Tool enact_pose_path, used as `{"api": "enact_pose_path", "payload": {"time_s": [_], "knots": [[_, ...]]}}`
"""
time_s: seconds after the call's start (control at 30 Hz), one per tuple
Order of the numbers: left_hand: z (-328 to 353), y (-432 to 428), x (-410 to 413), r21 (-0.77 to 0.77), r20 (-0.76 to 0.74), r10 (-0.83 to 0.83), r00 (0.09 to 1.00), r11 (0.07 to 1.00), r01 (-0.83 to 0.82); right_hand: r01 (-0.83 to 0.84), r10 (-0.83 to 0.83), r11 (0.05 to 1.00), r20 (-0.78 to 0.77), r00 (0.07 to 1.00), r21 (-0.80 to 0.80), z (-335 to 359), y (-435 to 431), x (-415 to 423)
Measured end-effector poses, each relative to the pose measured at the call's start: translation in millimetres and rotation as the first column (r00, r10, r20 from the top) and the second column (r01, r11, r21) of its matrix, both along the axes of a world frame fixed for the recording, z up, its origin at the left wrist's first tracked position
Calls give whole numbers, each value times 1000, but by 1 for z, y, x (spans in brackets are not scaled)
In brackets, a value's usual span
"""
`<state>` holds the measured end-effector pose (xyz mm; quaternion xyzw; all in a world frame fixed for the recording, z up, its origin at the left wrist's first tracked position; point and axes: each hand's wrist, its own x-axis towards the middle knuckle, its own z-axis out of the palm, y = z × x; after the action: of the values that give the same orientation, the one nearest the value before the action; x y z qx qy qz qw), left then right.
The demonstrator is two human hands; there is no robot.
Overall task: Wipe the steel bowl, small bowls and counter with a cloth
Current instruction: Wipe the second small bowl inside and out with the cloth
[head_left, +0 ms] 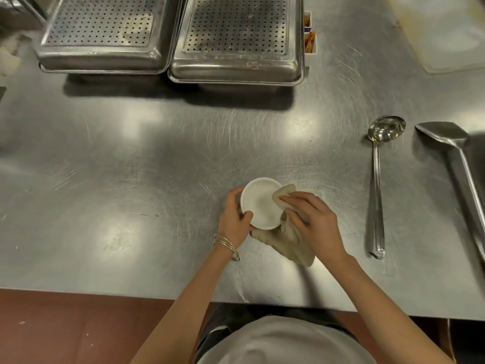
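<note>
Mid-task: left hand (234, 216) grips small white bowl (261, 203) near worktop (131, 166) front edge; right hand (312, 222) grip pinches beige cloth (286, 240) over its rim. Steel bowl not visible; other small bowls and worktop wipe likely remain.

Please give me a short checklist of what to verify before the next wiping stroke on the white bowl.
1. Left hand grips the bowl at its side: ok.
2. Right hand holds the cloth against the bowl's rim: ok.
3. Bowl is well back from the front edge of the counter: ok.
4. Ladle lies apart from both hands: ok.
5. Bowl's inside is already clean: cannot tell.
6. Bowl rests on the counter rather than being lifted: cannot tell.
</note>
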<state>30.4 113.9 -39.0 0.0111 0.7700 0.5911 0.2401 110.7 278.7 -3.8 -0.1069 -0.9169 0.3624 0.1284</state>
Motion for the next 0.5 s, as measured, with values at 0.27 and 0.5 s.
{"api": "enact_pose_path", "payload": {"time_s": [0.27,0.5], "knots": [[20,6,18,87,59,-73,996,994,67,-141,126,984,138,982,105,-23,-33,-17],[23,-3,19,166,105,-29,994,986,11,-389,342,887,209,916,251,-19,-19,1]]}}
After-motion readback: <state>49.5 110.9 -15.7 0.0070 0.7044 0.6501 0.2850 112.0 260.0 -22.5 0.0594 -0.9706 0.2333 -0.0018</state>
